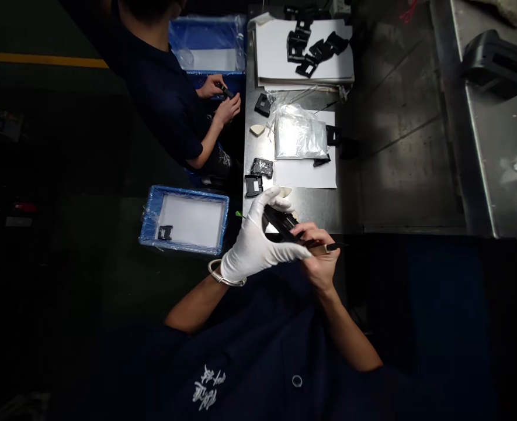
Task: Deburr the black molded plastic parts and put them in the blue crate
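head view, going from left to right: a blue-lined tray [183, 190] sits low on the left, its white floor showing and a single black plastic frame [165, 233] lying in it. above it, a co-worker [164, 99] in a dark shirt pinches a small black piece [225, 92] between bare hands beside a second blue tray [208, 26]. next comes the person's own left hand [258, 240], white-gloved with a silver bangle [225, 275] at the wrist, curled firmly around a black plastic part [280, 222]. just right of it, the bare right hand [319, 257] grips a slim dark pen-like tool [323, 247], its near end hidden close against that part. on the steel tabletop [315, 213] lie a black frame [253, 186], a dark wrapped piece [262, 168], a cream sponge wedge [257, 130] and a clear plastic bag [299, 133] on a white sheet. a heap of black frames [313, 47] lies on stacked white paper [328, 67], so far more pieces lie there than in the lower tray. further right, a black part [497, 64] rests on a steel shelf [472, 117]. white brush-style characters [208, 386] mark the person's shirt, but they cannot be read, and no brand or label is legible.
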A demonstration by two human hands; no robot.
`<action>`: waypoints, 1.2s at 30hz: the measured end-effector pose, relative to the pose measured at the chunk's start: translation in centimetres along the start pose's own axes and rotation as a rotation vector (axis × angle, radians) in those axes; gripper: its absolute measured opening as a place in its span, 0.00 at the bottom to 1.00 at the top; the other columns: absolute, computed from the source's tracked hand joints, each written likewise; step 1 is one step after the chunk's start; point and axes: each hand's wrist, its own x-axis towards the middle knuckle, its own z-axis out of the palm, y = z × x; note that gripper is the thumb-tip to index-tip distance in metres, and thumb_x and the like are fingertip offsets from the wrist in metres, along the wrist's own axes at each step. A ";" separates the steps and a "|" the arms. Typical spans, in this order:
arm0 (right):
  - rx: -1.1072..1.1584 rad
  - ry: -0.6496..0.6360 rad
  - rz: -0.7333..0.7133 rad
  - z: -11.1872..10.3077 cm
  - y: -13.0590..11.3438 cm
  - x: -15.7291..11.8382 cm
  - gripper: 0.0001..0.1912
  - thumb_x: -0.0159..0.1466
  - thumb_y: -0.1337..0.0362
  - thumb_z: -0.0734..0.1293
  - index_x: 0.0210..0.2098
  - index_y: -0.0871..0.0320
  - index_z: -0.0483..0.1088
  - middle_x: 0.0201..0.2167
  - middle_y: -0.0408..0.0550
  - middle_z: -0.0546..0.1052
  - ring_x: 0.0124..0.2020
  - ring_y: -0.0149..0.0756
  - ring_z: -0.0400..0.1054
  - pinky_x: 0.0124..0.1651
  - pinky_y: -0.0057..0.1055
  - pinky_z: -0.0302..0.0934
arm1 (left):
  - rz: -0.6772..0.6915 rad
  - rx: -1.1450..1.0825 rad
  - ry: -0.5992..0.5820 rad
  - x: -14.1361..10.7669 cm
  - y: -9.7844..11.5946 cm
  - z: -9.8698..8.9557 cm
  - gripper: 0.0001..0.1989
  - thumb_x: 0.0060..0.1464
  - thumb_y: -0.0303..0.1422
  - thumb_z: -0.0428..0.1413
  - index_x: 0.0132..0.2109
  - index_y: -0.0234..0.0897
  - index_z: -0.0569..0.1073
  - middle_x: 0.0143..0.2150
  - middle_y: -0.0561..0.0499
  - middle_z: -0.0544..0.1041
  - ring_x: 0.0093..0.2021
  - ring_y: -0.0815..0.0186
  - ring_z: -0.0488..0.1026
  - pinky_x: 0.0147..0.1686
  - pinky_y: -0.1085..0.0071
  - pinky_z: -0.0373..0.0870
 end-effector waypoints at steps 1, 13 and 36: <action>-0.013 0.009 -0.020 0.3 -0.1 -0.2 0.10 0.61 0.63 0.70 0.29 0.54 0.64 0.33 0.47 0.76 0.37 0.38 0.71 0.41 0.38 0.66 | 0.003 -0.043 -0.003 -0.2 -0.3 0.4 0.48 0.35 0.36 0.75 0.63 0.45 0.63 0.53 0.47 0.70 0.55 0.57 0.71 0.60 0.57 0.68; 0.000 -0.161 0.043 -0.3 -0.1 -1.1 0.09 0.61 0.60 0.69 0.41 0.54 0.73 0.48 0.54 0.75 0.47 0.44 0.70 0.38 0.37 0.65 | 0.132 -0.008 -0.087 0.2 -0.2 0.1 0.45 0.39 0.23 0.66 0.65 0.42 0.60 0.50 0.46 0.71 0.54 0.56 0.72 0.59 0.58 0.68; -0.139 -0.242 0.099 0.7 -5.4 -0.1 0.04 0.63 0.70 0.69 0.38 0.57 0.76 0.32 0.45 0.70 0.30 0.29 0.64 0.30 0.29 0.58 | 0.358 0.320 -0.277 1.0 -2.2 -1.9 0.45 0.46 0.30 0.63 0.68 0.42 0.53 0.57 0.41 0.69 0.55 0.55 0.72 0.57 0.55 0.72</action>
